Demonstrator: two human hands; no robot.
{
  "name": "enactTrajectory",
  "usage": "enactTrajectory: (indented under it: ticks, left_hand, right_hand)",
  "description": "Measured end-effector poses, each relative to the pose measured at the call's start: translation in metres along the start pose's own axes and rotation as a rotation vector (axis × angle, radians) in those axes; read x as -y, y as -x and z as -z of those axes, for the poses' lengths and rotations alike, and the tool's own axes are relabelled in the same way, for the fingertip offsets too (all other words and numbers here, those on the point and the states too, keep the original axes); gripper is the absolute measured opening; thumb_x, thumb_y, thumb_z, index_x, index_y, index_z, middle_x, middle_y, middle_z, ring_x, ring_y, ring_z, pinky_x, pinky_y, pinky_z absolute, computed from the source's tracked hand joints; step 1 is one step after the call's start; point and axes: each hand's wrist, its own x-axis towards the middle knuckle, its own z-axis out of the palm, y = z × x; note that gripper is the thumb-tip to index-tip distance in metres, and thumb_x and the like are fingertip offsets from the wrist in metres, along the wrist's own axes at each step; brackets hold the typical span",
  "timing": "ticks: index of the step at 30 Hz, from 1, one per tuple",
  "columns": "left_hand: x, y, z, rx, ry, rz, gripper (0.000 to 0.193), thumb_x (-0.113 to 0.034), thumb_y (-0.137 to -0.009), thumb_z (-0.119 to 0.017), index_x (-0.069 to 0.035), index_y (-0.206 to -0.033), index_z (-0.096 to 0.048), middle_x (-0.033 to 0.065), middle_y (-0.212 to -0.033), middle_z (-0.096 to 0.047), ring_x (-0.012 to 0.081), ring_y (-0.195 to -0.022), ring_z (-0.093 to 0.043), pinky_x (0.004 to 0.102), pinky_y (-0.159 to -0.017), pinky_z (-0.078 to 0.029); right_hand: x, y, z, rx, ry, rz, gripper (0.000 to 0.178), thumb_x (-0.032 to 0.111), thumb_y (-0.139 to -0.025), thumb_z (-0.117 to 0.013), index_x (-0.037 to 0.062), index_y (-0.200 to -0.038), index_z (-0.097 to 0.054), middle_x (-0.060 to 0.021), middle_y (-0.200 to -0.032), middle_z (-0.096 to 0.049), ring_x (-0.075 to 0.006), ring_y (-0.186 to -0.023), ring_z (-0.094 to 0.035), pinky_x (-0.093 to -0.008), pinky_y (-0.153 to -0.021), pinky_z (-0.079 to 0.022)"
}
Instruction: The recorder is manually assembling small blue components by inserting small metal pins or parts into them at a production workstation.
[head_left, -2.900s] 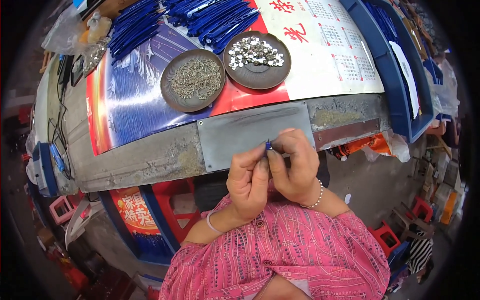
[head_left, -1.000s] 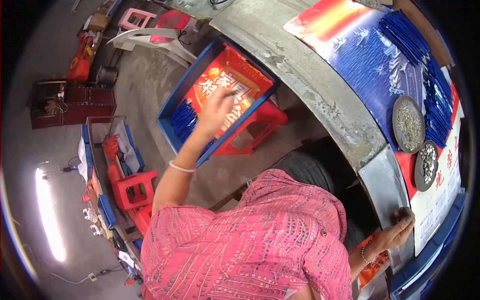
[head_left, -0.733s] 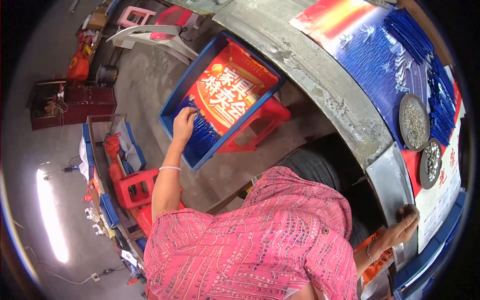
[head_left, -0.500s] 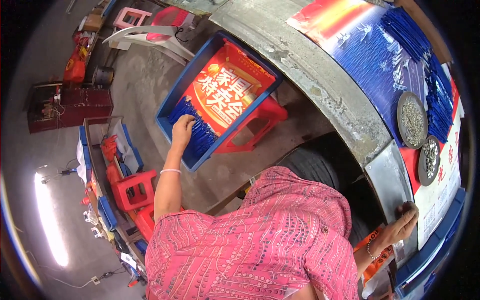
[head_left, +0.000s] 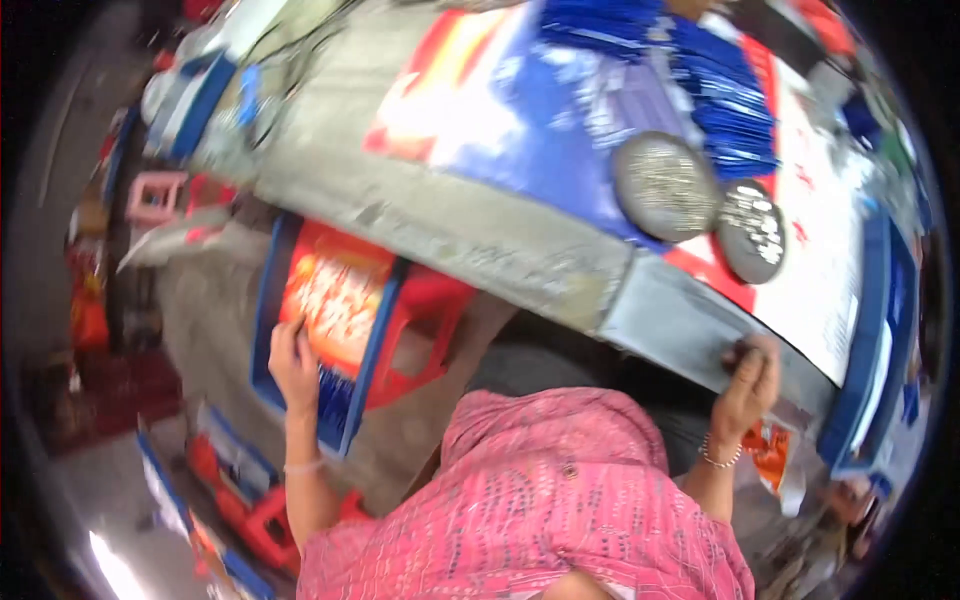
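In the head view, the scene has swung since half a second ago, bringing more of the worktop [head_left: 430, 225] into the frame; the left hand [head_left: 292, 365] has shifted from over the blue pieces [head_left: 335, 402] toward the red printed sheet [head_left: 342, 300]. This suggests the reach among those pieces is ending. The pieces lie at the lower end of the blue tray [head_left: 375, 360], left of centre, just beside the left hand. Its fingers are curled; blur hides whether they grip anything. Well apart, the right hand [head_left: 752, 385] remains at the grey metal plate [head_left: 675, 310], right of centre, its fingertips drawn together, contents unclear. Two round dishes, one of thin metal pins [head_left: 668, 180], one of shiny discs [head_left: 755, 230], sit above it.
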Motion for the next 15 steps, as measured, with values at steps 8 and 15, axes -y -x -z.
enactTrajectory:
  ticks: [8, 15]
  left_hand:
    - [-0.214, -0.111, -0.057, 0.270, 0.439, -0.623, 0.019, 0.006, -0.080, -0.056, 0.001, -0.098, -0.060, 0.0160, -0.089, -0.060, 0.0302, -0.083, -0.060, 0.0324, -0.074, -0.047]
    - [-0.300, -0.213, -0.155, 0.311, 0.588, -0.804, 0.020, 0.001, -0.080, -0.055, 0.000, -0.099, -0.061, 0.0177, -0.090, -0.057, 0.0340, -0.083, -0.056, 0.0389, -0.074, -0.045]
  right_hand:
    - [0.018, -0.011, 0.011, 0.010, 0.047, 0.205, 0.011, 0.002, -0.091, -0.043, -0.0010, -0.086, -0.053, -0.0088, -0.079, -0.052, -0.0132, -0.062, -0.050, -0.0236, -0.057, -0.040]
    - [0.018, -0.011, 0.004, -0.077, 0.055, 0.228, 0.006, 0.005, -0.086, -0.055, -0.0007, -0.086, -0.055, -0.0154, -0.076, -0.057, -0.0292, -0.067, -0.057, -0.0346, -0.059, -0.045]
